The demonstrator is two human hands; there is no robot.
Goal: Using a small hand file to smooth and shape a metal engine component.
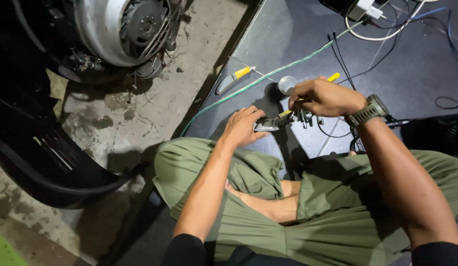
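Note:
I sit cross-legged in green shorts on a dark mat point(298, 34). My left hand point(243, 127) pinches a small silver metal part point(268, 124) at its left end. My right hand point(323, 97), with a green watch point(369, 110) on the wrist, grips a yellow-handled tool point(332, 77) whose tip meets the metal part and a small dark fitting point(304, 117) between the hands. A round grey knob-like object point(287, 84) lies just beyond my right hand.
A yellow-handled knife point(234, 79) lies on the mat's left side. A green cable point(268, 79) crosses the mat; white and blue wires point(387, 29) and a charger sit at the far right. A scooter's wheel hub point(125, 29) and dark body stand on cracked concrete at left.

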